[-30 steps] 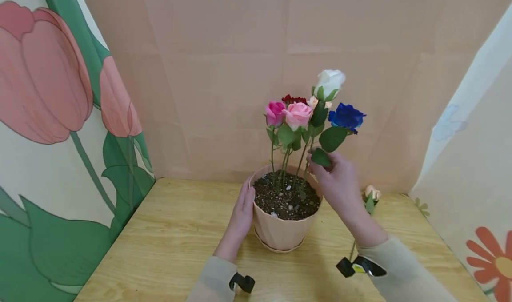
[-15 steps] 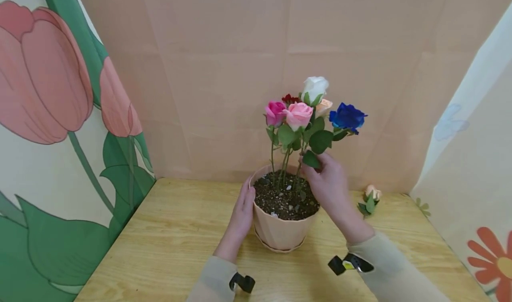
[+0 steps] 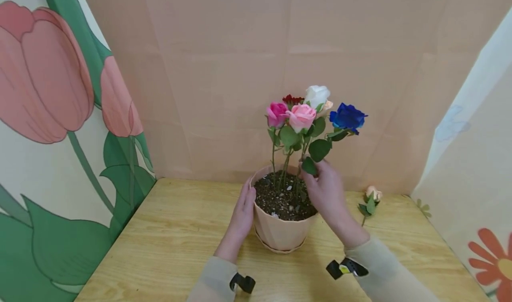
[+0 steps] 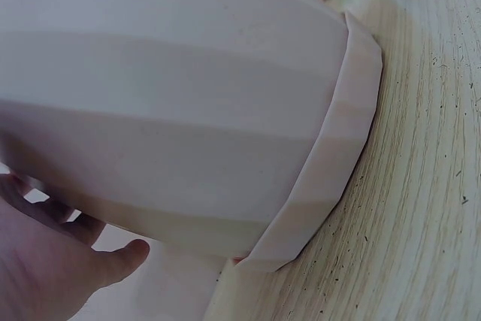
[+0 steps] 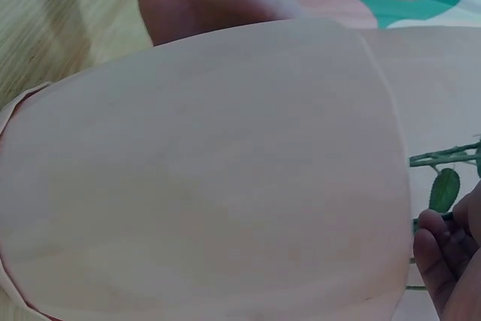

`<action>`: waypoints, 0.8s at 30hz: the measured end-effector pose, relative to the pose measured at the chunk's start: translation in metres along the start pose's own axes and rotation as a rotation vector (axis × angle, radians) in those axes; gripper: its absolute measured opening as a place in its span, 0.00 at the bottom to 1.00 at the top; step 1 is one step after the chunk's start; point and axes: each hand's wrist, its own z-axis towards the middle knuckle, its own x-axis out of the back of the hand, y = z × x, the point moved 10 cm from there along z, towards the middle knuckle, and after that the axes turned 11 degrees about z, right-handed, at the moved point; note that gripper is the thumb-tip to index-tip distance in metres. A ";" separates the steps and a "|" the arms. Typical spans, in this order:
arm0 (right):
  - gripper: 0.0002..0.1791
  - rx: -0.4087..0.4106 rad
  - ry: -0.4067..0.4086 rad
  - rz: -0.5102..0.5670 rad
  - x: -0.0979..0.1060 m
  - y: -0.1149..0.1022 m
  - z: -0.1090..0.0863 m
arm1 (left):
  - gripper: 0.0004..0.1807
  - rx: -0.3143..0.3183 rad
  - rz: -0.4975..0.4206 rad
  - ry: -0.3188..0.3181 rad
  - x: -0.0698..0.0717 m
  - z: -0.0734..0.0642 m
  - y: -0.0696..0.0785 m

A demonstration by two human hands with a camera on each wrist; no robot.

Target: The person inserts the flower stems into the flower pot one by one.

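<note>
A pink flowerpot (image 3: 282, 233) filled with dark soil (image 3: 280, 204) stands on its saucer. My left hand (image 3: 242, 208) lies along the pot's left side, fingers extended against the wall. With my right hand (image 3: 328, 193) I pinch the stem of a white rose (image 3: 317, 96) above the right part of the soil; its lower end is hidden behind my hand and leaves. Around it in the pot stand a magenta rose (image 3: 277, 114), a light pink rose (image 3: 301, 117), a dark red flower (image 3: 292, 100), a partly covered peach flower (image 3: 327, 106) and a blue rose (image 3: 348, 117).
A loose peach rose (image 3: 373, 192) lies on the wooden table (image 3: 180, 239) right of the pot. A plain pinkish backdrop (image 3: 224, 70) rises behind the table. Panels with painted flowers (image 3: 494, 262) flank both sides.
My right hand has moved left and then down with the white rose, so its bloom sits lower, closer to the other flowers. The left hand stays against the pot.
</note>
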 end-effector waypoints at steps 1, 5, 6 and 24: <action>0.08 0.009 0.000 -0.005 -0.001 0.000 -0.001 | 0.34 0.001 0.001 0.002 0.000 0.000 0.000; 0.06 0.029 -0.005 -0.014 -0.003 0.003 -0.004 | 0.33 -0.006 0.003 0.006 0.001 0.000 0.001; 0.06 0.036 -0.006 -0.016 -0.004 0.004 -0.006 | 0.33 -0.006 0.004 0.006 0.001 0.000 0.001; 0.05 0.172 0.000 -0.082 -0.013 0.002 -0.018 | 0.33 0.002 0.002 -0.013 -0.001 0.001 0.000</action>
